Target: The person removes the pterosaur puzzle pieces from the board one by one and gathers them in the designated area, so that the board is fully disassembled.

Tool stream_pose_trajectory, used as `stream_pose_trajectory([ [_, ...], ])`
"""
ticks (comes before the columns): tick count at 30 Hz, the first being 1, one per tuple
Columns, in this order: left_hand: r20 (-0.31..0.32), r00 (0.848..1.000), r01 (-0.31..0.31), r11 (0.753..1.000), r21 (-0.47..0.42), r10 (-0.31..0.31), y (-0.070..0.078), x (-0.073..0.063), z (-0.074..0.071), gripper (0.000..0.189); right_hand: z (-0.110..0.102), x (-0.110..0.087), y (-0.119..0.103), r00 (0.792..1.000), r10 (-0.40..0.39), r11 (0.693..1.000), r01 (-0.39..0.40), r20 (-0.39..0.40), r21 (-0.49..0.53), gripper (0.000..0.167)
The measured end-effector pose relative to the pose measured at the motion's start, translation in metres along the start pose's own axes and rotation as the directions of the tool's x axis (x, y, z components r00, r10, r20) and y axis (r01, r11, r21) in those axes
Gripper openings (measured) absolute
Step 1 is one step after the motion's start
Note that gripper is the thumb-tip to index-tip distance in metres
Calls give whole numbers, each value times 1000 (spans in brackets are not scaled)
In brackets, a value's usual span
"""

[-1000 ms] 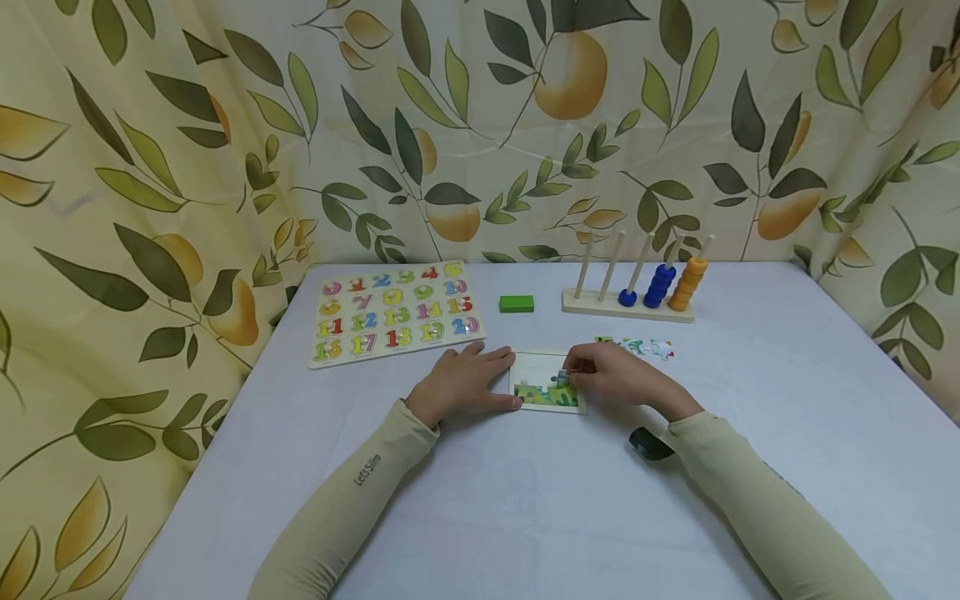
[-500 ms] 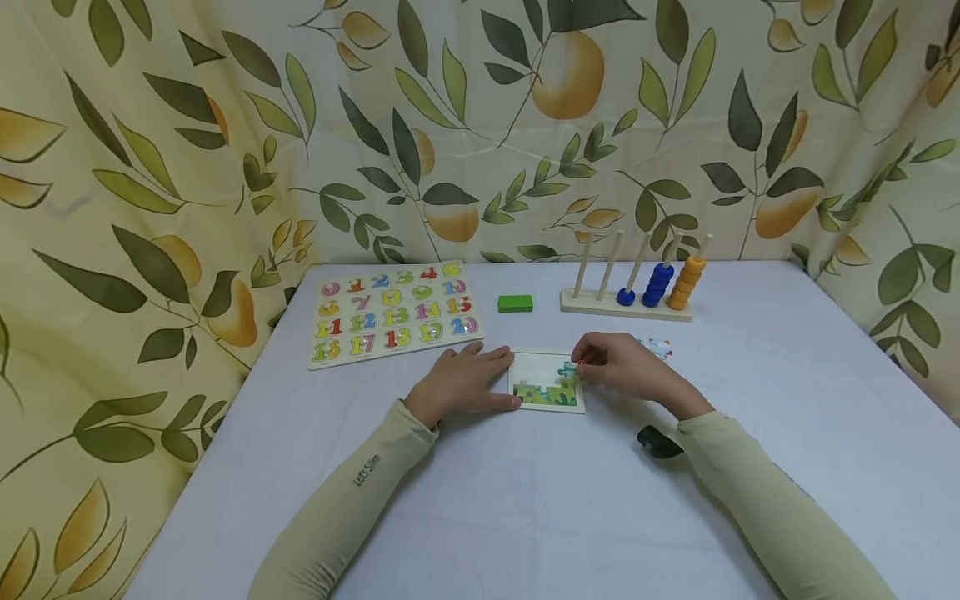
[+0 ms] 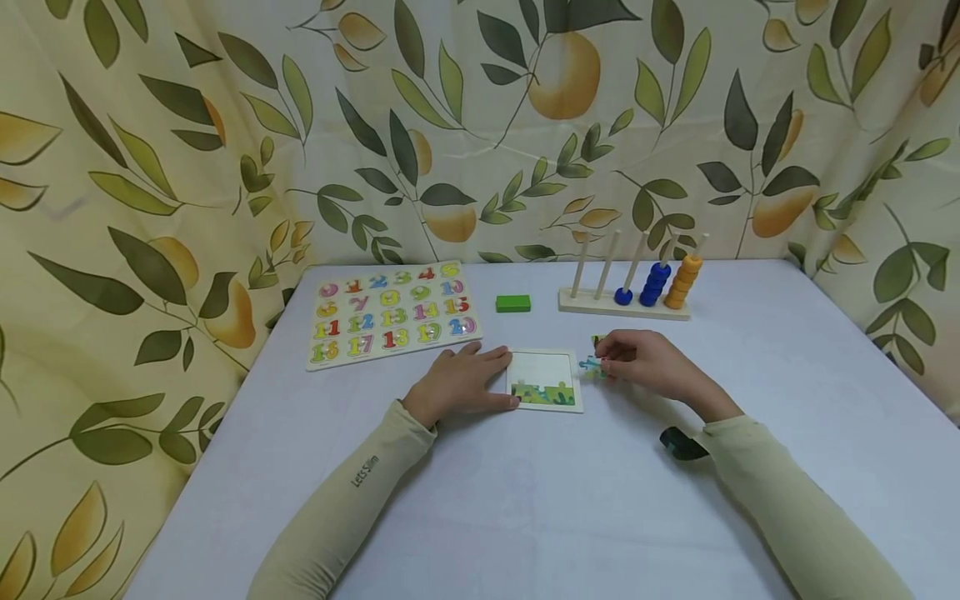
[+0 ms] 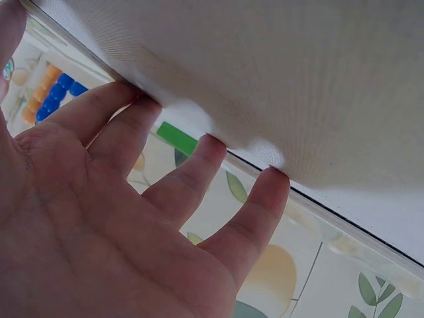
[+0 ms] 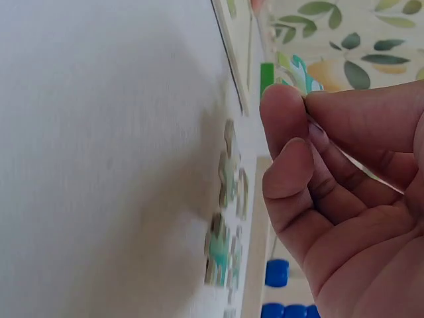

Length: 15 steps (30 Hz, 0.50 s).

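Observation:
A small jigsaw tray (image 3: 542, 365) with a pale rim lies in mid-table, green pieces fitted along its lower part. Against its left edge rests my left hand (image 3: 459, 385), thumb and fingers spread; the left wrist view shows the fingertips (image 4: 270, 182) on the table beside the tray. My right hand (image 3: 651, 364) pinches a light-blue and green jigsaw piece (image 3: 589, 365) between thumb and fingers, just right of the tray and above the table. Several loose jigsaw pieces (image 5: 220, 252) lie below this hand, which mostly hides them in the head view.
A number puzzle board (image 3: 393, 317) lies at the back left. Next to it is a green block (image 3: 513, 303). At the back right stands a peg counter (image 3: 624, 307) with blue and orange beads. A black device (image 3: 682, 443) sits at the right wrist.
My right hand has drawn the jigsaw piece from over the tray's right part to the right, off the tray. The left hand stays at the tray's left edge.

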<state>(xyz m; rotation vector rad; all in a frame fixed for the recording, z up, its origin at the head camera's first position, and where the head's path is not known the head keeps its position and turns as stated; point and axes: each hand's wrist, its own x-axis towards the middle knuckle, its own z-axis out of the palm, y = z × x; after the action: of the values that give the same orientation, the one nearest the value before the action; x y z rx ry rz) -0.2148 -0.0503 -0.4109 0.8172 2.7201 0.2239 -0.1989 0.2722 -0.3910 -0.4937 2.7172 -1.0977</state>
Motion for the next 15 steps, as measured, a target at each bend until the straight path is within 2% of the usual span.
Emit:
stream_pose_trajectory([
  [15, -9, 1000, -1, 1000, 0, 1, 1, -1, -1, 84, -30, -16, 21, 996, 71, 995, -67, -60, 70, 20],
])
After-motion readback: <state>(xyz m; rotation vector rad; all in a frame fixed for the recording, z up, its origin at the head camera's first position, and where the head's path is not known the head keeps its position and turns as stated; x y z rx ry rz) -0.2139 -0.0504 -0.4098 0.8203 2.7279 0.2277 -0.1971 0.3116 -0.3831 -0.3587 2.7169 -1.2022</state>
